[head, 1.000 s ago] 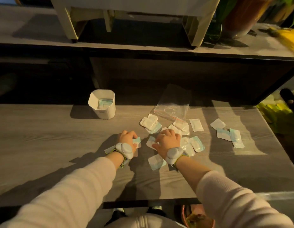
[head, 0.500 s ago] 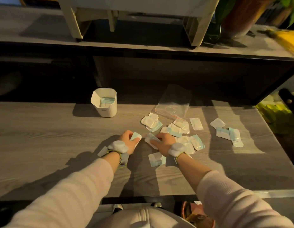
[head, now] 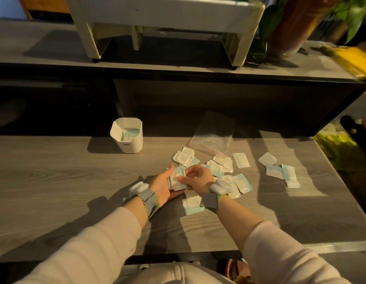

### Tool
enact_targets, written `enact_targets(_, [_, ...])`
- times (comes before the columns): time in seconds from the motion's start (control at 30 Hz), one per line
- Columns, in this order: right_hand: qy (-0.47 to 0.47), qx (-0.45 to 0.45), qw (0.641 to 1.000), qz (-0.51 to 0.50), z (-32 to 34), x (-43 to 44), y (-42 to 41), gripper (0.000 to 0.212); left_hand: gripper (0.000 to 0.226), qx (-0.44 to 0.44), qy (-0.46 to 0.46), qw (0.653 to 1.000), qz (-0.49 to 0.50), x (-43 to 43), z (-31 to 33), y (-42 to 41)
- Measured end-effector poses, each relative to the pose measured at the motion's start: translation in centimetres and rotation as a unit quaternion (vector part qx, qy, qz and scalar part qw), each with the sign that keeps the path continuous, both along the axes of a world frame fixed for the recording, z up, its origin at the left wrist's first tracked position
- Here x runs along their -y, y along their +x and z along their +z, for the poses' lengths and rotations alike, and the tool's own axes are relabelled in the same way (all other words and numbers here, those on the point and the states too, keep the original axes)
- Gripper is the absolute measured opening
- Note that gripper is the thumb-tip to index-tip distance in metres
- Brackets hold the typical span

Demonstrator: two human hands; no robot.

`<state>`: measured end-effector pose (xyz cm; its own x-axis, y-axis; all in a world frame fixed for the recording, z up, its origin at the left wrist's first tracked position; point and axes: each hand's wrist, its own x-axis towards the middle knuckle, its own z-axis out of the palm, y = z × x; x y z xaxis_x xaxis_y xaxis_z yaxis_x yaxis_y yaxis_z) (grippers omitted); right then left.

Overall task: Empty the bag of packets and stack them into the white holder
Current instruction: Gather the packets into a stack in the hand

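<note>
Right of the white holder [head: 128,141], the left hand [head: 162,187] cradles a packet stack [head: 176,179], fingers mostly hidden underneath; the right hand [head: 198,179] pinches its top with curled fingers. Loose packets [head: 219,167] and the clear bag [head: 214,136] lie farther right, partly behind the hands.

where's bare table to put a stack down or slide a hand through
Bare: the table left of the white holder and left hand; the strip between holder and packets; the near-right corner beyond the right hand. Crowded: from the bag mouth down to the hands and rightward.
</note>
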<state>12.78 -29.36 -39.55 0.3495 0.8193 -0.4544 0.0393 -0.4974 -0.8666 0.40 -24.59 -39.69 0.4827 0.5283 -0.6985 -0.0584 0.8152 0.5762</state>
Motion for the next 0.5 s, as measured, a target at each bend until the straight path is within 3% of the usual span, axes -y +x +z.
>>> enact_targets(0.1, [-0.013, 0.062, 0.998, 0.027, -0.4, 0.1, 0.4, 0.025, 0.033, -0.038, 0.039, 0.998, 0.023, 0.4, -0.6, 0.2])
enact_targets(0.3, [-0.033, 0.214, 0.966, 0.144, -1.2, 1.0, 2.1, 0.011, 0.017, -0.014, 0.023, 0.998, 0.063, 0.3, -1.0, -0.3])
enact_targets(0.4, [-0.069, 0.231, 0.934, 0.265, -1.2, 2.1, 3.1, 0.025, 0.014, -0.016, 0.018, 0.996, 0.081, -0.2, -1.2, -1.0])
enact_targets(0.5, [-0.068, 0.266, 0.91, 0.309, -1.3, 3.2, 3.3, 0.041, 0.017, -0.028, 0.024, 0.996, 0.086, -0.4, -1.3, -1.4])
